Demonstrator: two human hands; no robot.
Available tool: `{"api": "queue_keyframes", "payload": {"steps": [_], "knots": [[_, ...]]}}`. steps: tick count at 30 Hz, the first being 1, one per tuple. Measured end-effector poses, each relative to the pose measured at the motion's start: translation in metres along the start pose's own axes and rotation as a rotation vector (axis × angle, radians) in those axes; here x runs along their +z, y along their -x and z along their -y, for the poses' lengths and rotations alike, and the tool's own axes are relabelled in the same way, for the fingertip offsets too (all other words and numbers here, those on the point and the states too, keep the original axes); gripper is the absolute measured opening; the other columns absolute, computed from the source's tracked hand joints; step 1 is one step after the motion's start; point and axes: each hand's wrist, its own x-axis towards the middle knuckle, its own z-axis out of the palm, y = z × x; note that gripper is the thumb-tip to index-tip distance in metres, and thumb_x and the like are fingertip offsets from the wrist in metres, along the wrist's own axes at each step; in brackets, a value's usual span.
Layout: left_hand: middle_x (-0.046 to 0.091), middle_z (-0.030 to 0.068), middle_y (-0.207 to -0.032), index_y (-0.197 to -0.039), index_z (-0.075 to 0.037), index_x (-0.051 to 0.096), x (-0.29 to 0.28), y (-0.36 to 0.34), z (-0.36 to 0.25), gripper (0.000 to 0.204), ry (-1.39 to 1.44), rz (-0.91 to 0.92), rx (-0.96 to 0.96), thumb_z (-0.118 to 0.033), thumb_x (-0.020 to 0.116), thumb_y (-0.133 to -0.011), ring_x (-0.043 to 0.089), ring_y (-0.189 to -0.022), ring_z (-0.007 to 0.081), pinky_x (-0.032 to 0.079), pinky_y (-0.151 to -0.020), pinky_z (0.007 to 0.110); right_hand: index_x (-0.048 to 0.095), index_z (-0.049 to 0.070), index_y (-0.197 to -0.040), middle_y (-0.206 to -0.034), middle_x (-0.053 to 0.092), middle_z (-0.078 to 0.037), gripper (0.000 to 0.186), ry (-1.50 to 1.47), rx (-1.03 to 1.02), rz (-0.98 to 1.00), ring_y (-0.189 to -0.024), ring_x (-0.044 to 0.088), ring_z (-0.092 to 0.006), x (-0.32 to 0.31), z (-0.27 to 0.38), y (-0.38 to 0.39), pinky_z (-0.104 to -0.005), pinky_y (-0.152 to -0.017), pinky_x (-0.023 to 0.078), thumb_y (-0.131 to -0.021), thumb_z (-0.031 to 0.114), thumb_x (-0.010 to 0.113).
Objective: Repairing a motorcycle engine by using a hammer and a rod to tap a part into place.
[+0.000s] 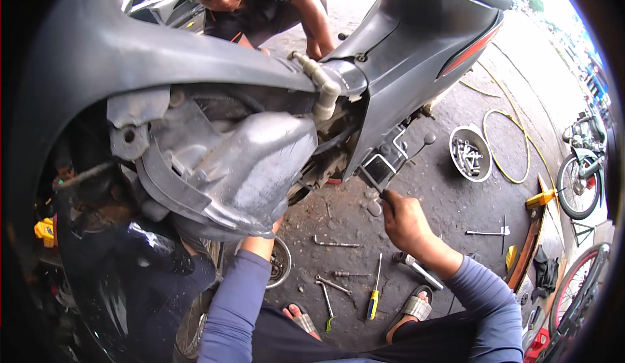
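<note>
A grey scooter (416,44) fills the upper left, its body panel cut away over a dusty grey plastic inner fender (260,161). My left hand (278,225) reaches up behind the lower edge of that fender; only the wrist area shows, and its fingers are hidden. To the right, my right hand (413,226) is closed round the near end of a dark bar (379,186). The bar runs up beside a black-and-metal frame piece (377,167) under the scooter's side; I cannot make out its kind.
Another person (260,11) crouches beyond the scooter. On the ground lie a yellow-handled screwdriver (373,304), wrenches (334,285), an L-shaped wrench (336,243), and a hammer-like tool (420,270). Metal bowls (489,167) hold parts. A yellow hose (521,175) curls at right.
</note>
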Motion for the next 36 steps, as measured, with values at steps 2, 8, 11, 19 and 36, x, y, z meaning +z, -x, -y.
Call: {"api": "queue_keyframes", "payload": {"steps": [2,8,11,19,36], "knots": [[0.060,0.0061,-0.116,-0.121,-0.008,0.053,0.004,-0.004,0.008,0.033,0.000,0.032,-0.020,-0.025,0.054,-0.093,0.060,-0.103,0.0212,0.052,-0.090,0.038,0.053,-0.002,-0.087,-0.070,0.057,-0.029,0.012,-0.005,0.014,-0.026,-0.072,0.057,-0.0480,0.008,0.001,-0.005,-0.0529,-0.064,0.045,-0.088,0.010,0.049],[0.059,0.0069,-0.118,-0.123,-0.008,0.052,-0.005,0.006,0.012,0.036,-0.017,0.084,-0.075,-0.028,0.051,-0.093,0.058,-0.105,0.0227,0.051,-0.091,0.039,0.055,-0.002,-0.083,-0.068,0.057,-0.028,0.013,0.038,0.028,-0.013,-0.068,0.058,-0.0460,0.003,-0.002,-0.028,-0.0490,-0.061,0.047,-0.087,0.010,0.052],[0.058,0.0073,-0.119,-0.124,-0.008,0.051,0.007,0.011,0.017,0.037,-0.024,0.084,-0.065,-0.029,0.049,-0.094,0.058,-0.107,0.0234,0.050,-0.092,0.040,0.057,-0.002,-0.078,-0.065,0.056,-0.026,0.012,0.092,-0.073,0.003,-0.063,0.058,-0.0433,-0.008,-0.008,-0.037,-0.0453,-0.057,0.047,-0.085,0.008,0.055],[0.056,0.0084,-0.123,-0.127,-0.009,0.049,0.015,-0.007,-0.002,0.040,-0.043,0.072,-0.039,-0.032,0.045,-0.094,0.055,-0.110,0.0253,0.048,-0.094,0.042,0.053,-0.001,-0.080,-0.065,0.056,-0.027,0.014,0.042,0.064,-0.062,-0.066,0.058,-0.0464,0.023,0.007,-0.015,-0.0510,-0.057,0.047,-0.087,0.010,0.055],[0.051,0.0107,-0.130,-0.132,-0.009,0.045,0.048,-0.005,0.000,0.048,-0.105,0.068,0.035,-0.040,0.035,-0.096,0.051,-0.118,0.0294,0.043,-0.099,0.046,0.058,0.002,-0.084,-0.062,0.056,-0.023,0.010,0.168,-0.118,0.076,-0.062,0.058,-0.0431,-0.015,-0.014,-0.041,-0.0475,-0.056,0.048,-0.084,0.011,0.056]]}}
